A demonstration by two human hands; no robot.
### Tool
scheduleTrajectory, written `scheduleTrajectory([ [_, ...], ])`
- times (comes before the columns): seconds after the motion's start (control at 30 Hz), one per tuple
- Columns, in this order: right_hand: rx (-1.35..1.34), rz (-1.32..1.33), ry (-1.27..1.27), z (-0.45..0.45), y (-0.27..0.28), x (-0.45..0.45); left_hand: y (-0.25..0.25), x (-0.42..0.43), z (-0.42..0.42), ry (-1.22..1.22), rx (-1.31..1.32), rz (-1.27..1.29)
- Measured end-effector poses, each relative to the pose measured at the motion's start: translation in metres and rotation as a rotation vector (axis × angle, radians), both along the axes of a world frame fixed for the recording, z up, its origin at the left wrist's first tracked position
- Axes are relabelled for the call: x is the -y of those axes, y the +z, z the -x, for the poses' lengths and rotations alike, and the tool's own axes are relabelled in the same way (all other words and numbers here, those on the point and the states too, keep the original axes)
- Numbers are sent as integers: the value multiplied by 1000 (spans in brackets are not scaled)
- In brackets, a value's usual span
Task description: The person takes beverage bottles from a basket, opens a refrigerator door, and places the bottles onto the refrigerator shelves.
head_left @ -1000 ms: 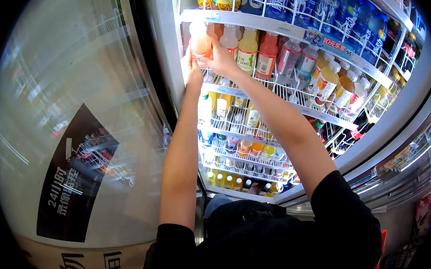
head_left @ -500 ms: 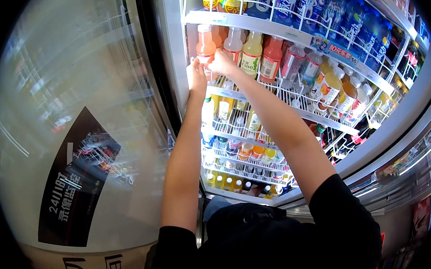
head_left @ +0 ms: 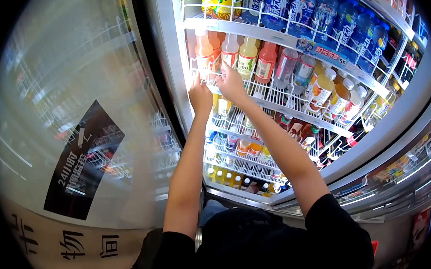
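Note:
An orange-pink drink bottle [head_left: 203,50] with a white cap stands upright at the left end of a wire shelf, behind the front rail. My left hand [head_left: 201,97] is just below and in front of it, index finger raised near the rail, the other fingers loosely bent and nothing visible in them. To its right, my right hand [head_left: 232,85] has its thumb and forefinger apart, fingertips near the rail, holding nothing that I can see. Beside the orange bottle stand a clear bottle [head_left: 229,49] with a red label and a pale yellow bottle [head_left: 247,57].
The glass door [head_left: 145,188] stands open on the left, its frame close to my left arm. Blue bottles [head_left: 301,6] fill the shelf above, behind a price strip [head_left: 326,52]. Red and juice bottles [head_left: 320,88] continue to the right. Lower wire shelves hold more drinks.
Both hands have come down and away from the orange-pink bottle, which they were around before. The bottle now stands behind the rail. The view has shifted slightly.

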State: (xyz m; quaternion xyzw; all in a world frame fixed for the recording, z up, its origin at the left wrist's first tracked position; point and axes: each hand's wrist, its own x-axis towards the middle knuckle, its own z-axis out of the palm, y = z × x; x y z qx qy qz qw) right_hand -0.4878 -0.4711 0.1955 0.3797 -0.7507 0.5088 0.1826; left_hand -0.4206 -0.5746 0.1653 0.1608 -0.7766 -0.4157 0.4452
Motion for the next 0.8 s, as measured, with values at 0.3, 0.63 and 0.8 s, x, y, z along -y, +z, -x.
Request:
scheduleTrajectory([
  [0.3,480,198,273,-60,-52,-87,-29,-71,-73,-235,-29,-235],
  [0.63,752,404,438,-134,-64,-228,-48,-201,-139,-443,-55,-593],
  [0.8,673,472,299,-152,-49,-304,-34,-266,-157,-576,-75,-598],
])
